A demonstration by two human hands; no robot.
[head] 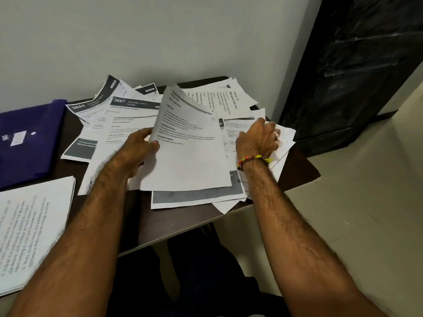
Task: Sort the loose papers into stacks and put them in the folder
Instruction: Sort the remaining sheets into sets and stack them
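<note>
**One stack formed, most sheets unsorted: slip and spill risks noted**

One squared stack (34, 229) lay nearest the person, at the table's (174, 220) left front edge. Beyond it, the left hand (137, 147) pinched a printed sheet (187, 152) by its left margin, thumb on top, the page curling upward. That grip was judged light; the sheet could sag or slip free.

The right hand (258, 140), with a thread band (254, 159) at the wrist, had its fingers curled into the loose papers (128, 115) at the right edge. Several sheets there overhung the table, and a careless pull was judged likely to send them to the floor (343, 202).

Farthest left, the blue folder (27, 138) lay closed and flat; its contents could not be seen.
</note>
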